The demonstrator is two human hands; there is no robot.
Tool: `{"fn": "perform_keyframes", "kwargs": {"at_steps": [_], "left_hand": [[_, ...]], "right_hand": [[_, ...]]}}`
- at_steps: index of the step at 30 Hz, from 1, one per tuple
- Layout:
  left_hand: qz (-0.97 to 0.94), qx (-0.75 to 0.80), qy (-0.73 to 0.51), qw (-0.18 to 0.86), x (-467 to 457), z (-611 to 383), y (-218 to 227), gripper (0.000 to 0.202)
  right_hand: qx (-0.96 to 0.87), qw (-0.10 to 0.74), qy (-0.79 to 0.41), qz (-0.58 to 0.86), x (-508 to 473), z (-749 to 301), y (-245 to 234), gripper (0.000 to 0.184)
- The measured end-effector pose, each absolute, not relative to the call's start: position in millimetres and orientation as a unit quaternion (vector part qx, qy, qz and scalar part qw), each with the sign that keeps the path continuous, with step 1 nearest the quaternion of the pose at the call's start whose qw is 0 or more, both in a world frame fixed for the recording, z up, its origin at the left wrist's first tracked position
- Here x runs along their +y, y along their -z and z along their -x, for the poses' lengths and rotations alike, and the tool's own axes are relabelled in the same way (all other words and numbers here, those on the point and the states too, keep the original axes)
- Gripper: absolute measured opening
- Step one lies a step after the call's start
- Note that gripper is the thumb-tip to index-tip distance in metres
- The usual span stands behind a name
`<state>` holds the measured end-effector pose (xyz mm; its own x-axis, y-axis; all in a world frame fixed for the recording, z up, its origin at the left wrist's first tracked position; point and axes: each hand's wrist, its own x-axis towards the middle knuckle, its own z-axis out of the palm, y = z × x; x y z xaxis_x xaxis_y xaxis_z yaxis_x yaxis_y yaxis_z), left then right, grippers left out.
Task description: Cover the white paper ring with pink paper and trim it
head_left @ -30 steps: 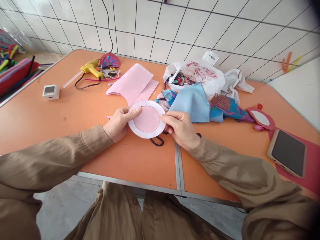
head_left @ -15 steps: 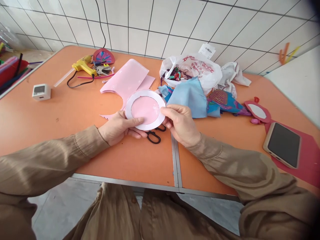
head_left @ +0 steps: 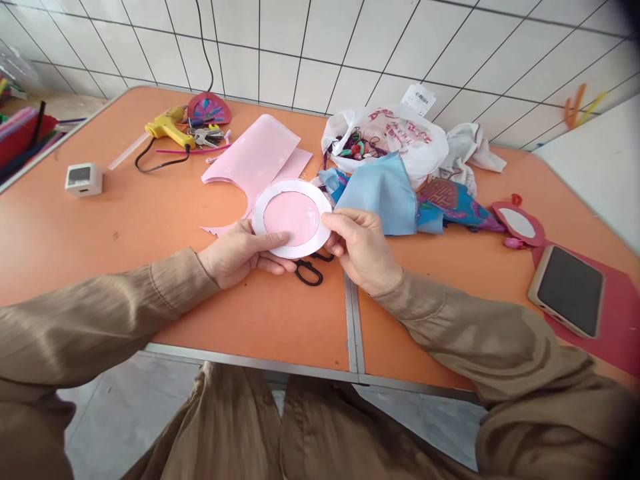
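A round disc [head_left: 292,218], pink in the middle with a white ring round it, is held a little above the orange table [head_left: 150,220]. My left hand [head_left: 240,253] pinches its lower left edge, thumb on top. My right hand [head_left: 361,247] pinches its right edge. Black-handled scissors [head_left: 309,270] lie on the table just beneath the disc, partly hidden by it. Pink sheets [head_left: 255,159] with a curved cut-out lie behind the disc.
Blue cloth [head_left: 385,197] and a white plastic bag [head_left: 395,140] of small items lie at the back right. A phone [head_left: 570,290] rests on red felt at right. A yellow glue gun [head_left: 167,129], keys and a white cube [head_left: 83,179] sit at left.
Both hands have lifted the disc off the table and tilted it toward me, which uncovered the scissors below. In the last half second it hardly moved.
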<state>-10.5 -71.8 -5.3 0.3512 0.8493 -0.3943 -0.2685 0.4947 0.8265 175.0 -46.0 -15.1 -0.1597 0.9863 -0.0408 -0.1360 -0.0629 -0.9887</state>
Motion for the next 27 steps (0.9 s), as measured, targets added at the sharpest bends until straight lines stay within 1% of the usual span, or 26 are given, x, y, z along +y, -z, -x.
{"fn": "perform_keyframes", "kwargs": {"at_steps": [4, 8, 12, 27], "left_hand": [[-0.328, 0.435, -0.376, 0.749, -71.6, 10.0, 4.9, 0.009], [-0.328, 0.429, -0.376, 0.753, -70.9, 11.0, 5.9, 0.011], [-0.329, 0.421, -0.381, 0.755, -70.3, 11.6, 7.1, 0.013], [-0.332, 0.439, -0.381, 0.743, -70.3, 11.1, 5.9, 0.01]], "right_hand": [[-0.491, 0.482, -0.572, 0.446, -45.9, -173.4, 15.4, 0.033], [-0.497, 0.483, -0.564, 0.449, -45.5, -172.9, 16.8, 0.03], [-0.5, 0.477, -0.567, 0.448, -45.6, -173.3, 17.5, 0.03], [-0.518, 0.467, -0.564, 0.442, -45.0, -174.9, 21.5, 0.032]]}}
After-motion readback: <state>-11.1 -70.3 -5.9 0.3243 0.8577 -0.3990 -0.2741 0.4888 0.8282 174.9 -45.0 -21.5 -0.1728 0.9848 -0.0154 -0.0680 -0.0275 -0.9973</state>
